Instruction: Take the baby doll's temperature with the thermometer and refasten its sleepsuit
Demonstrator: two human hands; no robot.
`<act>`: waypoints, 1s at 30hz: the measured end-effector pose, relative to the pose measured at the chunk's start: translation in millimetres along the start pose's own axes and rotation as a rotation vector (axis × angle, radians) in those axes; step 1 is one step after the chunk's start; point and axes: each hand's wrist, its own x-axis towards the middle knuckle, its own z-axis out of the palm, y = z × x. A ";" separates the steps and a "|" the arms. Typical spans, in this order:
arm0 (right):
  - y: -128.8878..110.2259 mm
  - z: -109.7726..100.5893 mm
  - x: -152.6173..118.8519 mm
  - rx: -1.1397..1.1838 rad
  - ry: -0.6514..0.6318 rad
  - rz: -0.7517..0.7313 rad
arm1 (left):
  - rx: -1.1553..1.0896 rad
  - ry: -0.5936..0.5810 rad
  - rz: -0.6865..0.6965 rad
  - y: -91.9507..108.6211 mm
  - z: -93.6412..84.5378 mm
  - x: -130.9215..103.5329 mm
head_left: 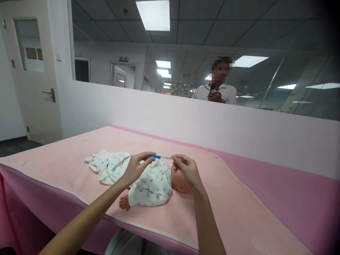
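Observation:
A thin thermometer-like stick [166,158] with a blue end is held level above a baby doll. My left hand [138,166] pinches its blue end. The clear end is between the fingertips of my right hand [187,168]. Below them the doll [151,184] lies on its back in white patterned clothes, its head to the right, partly hidden behind my right hand. One doll hand [124,203] sticks out of the sleeve near the table's front edge.
The pink table cover [225,212] stretches under the doll up to a white wall [159,117]. Above the wall is a glass window [186,42], with a person [220,90] in a white shirt holding a phone. A door [37,81] stands at the left.

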 end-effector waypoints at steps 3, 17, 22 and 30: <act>13.0 6.5 7.1 0.212 0.072 0.009 | 0.030 0.039 0.037 -11.8 4.1 4.1; 22.9 23.2 2.2 0.275 0.286 0.000 | 0.347 0.198 0.403 -41.0 9.3 14.0; 25.2 32.0 1.4 0.419 0.185 0.039 | 0.391 0.163 0.437 -42.0 6.3 11.1; -3.9 45.2 18.7 0.166 -0.014 0.047 | 0.550 0.084 0.315 -72.3 0.1 4.4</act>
